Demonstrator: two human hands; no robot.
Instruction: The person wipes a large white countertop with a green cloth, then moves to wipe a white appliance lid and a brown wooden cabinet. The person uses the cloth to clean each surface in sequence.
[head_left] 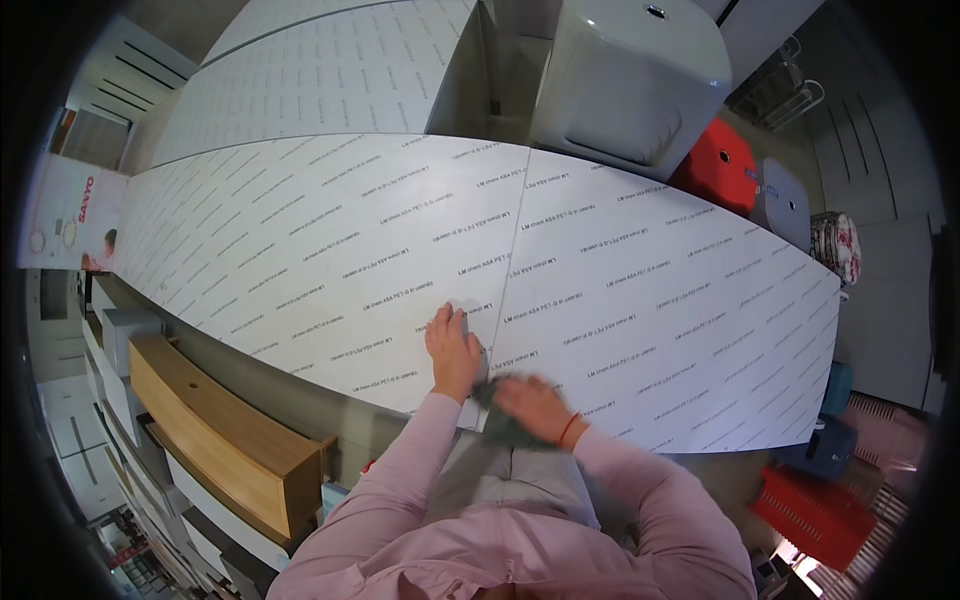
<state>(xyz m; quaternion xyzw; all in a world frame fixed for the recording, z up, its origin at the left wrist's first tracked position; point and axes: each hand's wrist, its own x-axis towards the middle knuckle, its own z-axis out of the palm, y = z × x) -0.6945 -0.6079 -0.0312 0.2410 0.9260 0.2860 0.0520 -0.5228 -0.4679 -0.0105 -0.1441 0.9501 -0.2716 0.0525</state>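
While the left hand (455,352) rests flat on the smooth white print-covered tabletop (640,310), fingers slightly spread, the blurry right hand (537,405) is on a dark green cloth (505,430) at the tabletop's near edge; can't tell if it's gripping. Big glossy grey boxy thing (630,85) past the tabletop's far edge, btw.

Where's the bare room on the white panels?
Bare: the left panel, beyond and left of the left hand; the right panel, from the seam to its right edge, beyond the right hand. Crowded: the seam's near end, with both hands and a dark cloth.
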